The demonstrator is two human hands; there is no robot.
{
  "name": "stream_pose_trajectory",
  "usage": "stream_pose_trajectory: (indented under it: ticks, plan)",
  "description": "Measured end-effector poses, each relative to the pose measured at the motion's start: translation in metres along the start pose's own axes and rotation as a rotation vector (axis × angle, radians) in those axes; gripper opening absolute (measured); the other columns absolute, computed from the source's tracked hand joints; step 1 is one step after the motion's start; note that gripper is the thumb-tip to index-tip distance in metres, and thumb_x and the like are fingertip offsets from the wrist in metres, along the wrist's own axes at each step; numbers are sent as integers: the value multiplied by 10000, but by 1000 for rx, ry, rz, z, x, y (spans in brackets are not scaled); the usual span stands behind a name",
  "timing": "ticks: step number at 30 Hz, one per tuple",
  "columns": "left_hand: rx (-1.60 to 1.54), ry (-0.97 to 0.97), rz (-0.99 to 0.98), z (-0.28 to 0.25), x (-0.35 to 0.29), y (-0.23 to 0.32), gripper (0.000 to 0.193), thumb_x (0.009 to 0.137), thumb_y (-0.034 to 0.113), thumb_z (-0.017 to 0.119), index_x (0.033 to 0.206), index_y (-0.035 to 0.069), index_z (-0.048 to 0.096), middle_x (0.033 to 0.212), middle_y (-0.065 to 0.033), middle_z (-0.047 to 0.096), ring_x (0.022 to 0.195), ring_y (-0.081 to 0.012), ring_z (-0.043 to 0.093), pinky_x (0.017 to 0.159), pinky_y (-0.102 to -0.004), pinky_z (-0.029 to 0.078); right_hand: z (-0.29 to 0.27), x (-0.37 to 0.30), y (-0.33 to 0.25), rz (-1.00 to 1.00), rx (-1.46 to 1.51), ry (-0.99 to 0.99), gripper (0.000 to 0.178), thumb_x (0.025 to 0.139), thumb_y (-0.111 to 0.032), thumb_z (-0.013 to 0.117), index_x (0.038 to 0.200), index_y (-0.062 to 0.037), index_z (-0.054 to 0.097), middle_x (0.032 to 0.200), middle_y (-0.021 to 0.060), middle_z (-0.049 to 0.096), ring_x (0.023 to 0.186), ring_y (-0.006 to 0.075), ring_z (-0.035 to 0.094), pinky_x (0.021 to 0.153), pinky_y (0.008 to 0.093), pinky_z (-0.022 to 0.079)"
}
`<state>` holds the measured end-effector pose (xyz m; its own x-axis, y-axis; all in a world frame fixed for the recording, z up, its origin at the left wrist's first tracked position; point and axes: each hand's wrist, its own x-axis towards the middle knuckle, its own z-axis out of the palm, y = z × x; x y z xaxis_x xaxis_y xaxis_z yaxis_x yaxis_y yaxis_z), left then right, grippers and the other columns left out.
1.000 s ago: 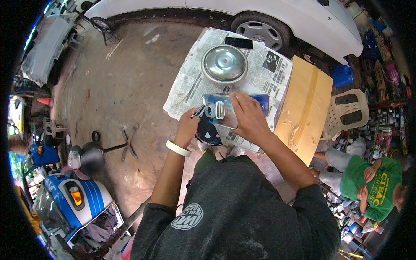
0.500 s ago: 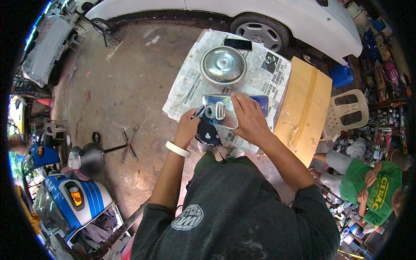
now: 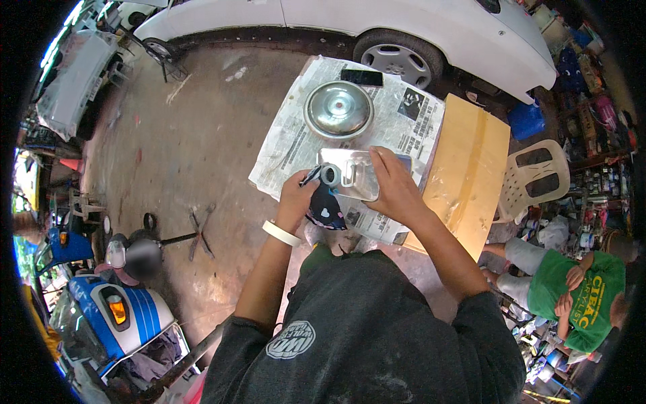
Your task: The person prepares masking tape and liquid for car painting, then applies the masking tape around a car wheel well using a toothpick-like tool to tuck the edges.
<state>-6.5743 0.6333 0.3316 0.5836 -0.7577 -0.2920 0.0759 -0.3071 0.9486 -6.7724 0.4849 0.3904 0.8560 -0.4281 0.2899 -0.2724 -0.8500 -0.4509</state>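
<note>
Left grip (image 3: 296, 198) pinches cloth (image 3: 328, 206) | right grip (image 3: 397, 188) pinches silvery box (image 3: 362, 180) | bluish item (image 3: 405, 161) more hidden

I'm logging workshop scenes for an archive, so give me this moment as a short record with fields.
Left hand: pinches dark fabric
Right hand: grips the right end of a shiny rectangular container
On the newspaper: metal dome, black phone beyond it
Right of the newspaper: cardboard box, then beige chair
Beyond: white car
Bystander: person in green, lower right
</note>
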Motion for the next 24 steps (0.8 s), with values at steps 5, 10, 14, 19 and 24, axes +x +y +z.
stream_pose_trajectory:
  ticks: [5,10,14,19,24]
  plan:
    - [-195,-3,-27,32,-1,19,227,864,66,592,1052,-46,653,892,-59,672,760,-110,594,700,-242,476,-21,-18,32,139,63,-50,1041,591,-212,852,1423,36,278,1416,242,344,1312,401,391,1083,409,369]
    - [-342,25,-7,44,-28,11,216,880,60,597,1083,-10,607,923,-31,638,819,-94,579,729,-235,467,-36,-30,62,222,148,-2,1039,603,-250,853,1411,61,277,1413,259,346,1331,411,360,1096,407,348]
    - [-266,67,-67,40,-70,-19,196,887,69,608,1074,9,607,855,-21,633,737,-77,572,663,-219,461,-26,-58,105,281,172,57,1136,565,-235,879,1449,33,218,1453,251,296,1369,394,298,1135,418,293]
    - [-263,89,-201,39,-107,-35,141,866,70,634,995,15,631,820,-26,636,748,-113,576,725,-255,461,-28,-81,116,364,170,48,1186,551,-216,885,1474,18,179,1480,242,261,1387,386,277,1151,414,277]
    - [-40,101,-116,32,-118,-81,175,875,111,636,1005,-5,656,809,-39,654,724,-106,585,662,-258,466,-47,-84,102,325,81,96,1049,642,-206,841,1463,21,227,1495,249,270,1377,384,299,1134,417,298]
